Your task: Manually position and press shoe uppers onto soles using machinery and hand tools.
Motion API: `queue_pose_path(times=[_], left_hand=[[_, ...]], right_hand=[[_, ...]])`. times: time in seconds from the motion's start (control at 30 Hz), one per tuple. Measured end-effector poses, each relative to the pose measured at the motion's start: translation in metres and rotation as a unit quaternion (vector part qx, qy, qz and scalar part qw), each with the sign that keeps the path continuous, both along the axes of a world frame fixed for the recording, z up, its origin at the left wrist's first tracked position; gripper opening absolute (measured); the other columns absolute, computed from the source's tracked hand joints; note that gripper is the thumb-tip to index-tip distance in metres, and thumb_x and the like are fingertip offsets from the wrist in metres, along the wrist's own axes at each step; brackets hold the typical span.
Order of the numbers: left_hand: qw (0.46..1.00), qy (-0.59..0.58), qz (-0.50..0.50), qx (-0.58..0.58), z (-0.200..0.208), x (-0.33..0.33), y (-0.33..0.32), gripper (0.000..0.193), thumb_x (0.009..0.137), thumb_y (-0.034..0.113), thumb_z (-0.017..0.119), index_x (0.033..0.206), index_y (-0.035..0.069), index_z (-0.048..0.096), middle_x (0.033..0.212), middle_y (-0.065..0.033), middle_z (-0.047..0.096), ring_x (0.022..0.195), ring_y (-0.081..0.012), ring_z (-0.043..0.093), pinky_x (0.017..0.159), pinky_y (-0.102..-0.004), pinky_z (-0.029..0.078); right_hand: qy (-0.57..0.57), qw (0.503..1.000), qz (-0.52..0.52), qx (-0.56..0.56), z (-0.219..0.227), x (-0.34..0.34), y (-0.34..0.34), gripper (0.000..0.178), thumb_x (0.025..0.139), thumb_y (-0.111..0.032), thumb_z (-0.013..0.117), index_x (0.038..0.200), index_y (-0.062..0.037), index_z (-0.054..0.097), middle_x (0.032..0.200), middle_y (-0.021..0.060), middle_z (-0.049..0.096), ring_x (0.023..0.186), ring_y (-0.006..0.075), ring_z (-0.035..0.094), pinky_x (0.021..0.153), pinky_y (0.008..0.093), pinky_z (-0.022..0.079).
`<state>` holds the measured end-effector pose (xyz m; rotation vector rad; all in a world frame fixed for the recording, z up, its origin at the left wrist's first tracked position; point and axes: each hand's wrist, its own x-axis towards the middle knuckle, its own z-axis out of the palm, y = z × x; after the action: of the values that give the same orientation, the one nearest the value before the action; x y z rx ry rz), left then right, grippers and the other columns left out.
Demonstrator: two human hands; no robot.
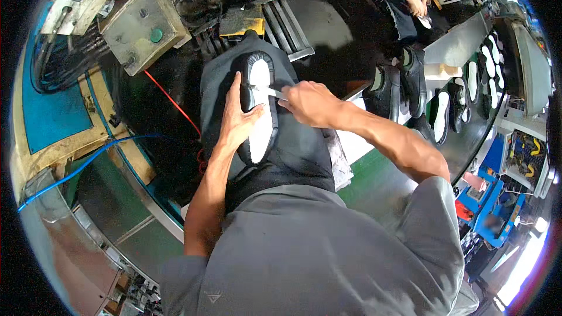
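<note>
Clasping its left side, the left hand (237,120) steadies a black shoe (263,131) bottom-up on the lap (301,155), thumb on the white underside. To the right, a slim flat tool (273,93) reaches that underside, gripped in the curled right hand (311,104). Scraping or trimming seems underway; the next stroke calls for a firm hold.
</note>
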<state>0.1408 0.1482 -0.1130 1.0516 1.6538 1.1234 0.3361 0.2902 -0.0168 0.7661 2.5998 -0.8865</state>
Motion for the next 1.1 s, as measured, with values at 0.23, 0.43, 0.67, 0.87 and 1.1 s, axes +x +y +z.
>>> queue_pose_path(times=[0.23,0.43,0.67,0.87,1.1], left_hand=[[0.998,0.008,-0.045,-0.054,-0.028,-0.017,0.000,0.105,0.088,0.024,0.090,0.169,-0.002,0.029,0.163,-0.0275,0.045,0.152,-0.0376,0.045,0.125,-0.0452,0.038],[0.999,-0.008,0.033,-0.030,-0.026,-0.006,-0.008,0.106,0.085,0.018,0.092,0.169,0.000,0.029,0.162,-0.0302,0.043,0.153,-0.0417,0.043,0.126,-0.0471,0.038],[0.997,0.077,0.001,-0.021,-0.015,-0.003,0.000,0.105,0.085,0.016,0.090,0.168,-0.002,0.029,0.160,-0.0316,0.045,0.151,-0.0452,0.044,0.127,-0.0488,0.036],[0.988,0.140,-0.018,0.062,-0.027,0.000,-0.004,0.110,0.085,0.038,0.089,0.167,-0.002,0.030,0.160,-0.0304,0.043,0.151,-0.0453,0.040,0.128,-0.0503,0.035],[0.999,0.021,0.041,-0.012,-0.023,-0.005,-0.007,0.099,0.088,0.015,0.090,0.166,-0.005,0.032,0.160,-0.0304,0.044,0.151,-0.0412,0.045,0.125,-0.0475,0.039]], right_hand=[[0.221,0.969,0.110,0.017,0.075,-0.060,-0.038,0.018,0.085,-0.006,0.072,0.101,0.0001,0.066,0.097,0.0222,0.072,0.086,0.0423,0.075,0.070,0.0525,0.061],[0.018,0.998,0.003,-0.055,0.009,-0.003,0.015,0.029,0.105,-0.022,0.066,0.097,0.0063,0.068,0.088,0.0300,0.071,0.091,0.0519,0.070,0.077,0.0598,0.055],[-0.063,0.998,0.017,-0.003,0.016,-0.016,0.011,0.024,0.103,-0.019,0.064,0.105,0.0035,0.072,0.092,0.0277,0.075,0.091,0.0473,0.076,0.078,0.0575,0.060],[0.203,0.965,0.166,0.011,0.079,-0.068,-0.057,0.016,0.086,-0.004,0.066,0.102,-0.0022,0.065,0.097,0.0171,0.071,0.088,0.0389,0.076,0.072,0.0490,0.064],[-0.021,0.995,0.048,0.080,0.030,-0.010,0.012,0.020,0.099,-0.017,0.068,0.106,0.0020,0.067,0.104,0.0235,0.073,0.093,0.0435,0.075,0.078,0.0547,0.062]])
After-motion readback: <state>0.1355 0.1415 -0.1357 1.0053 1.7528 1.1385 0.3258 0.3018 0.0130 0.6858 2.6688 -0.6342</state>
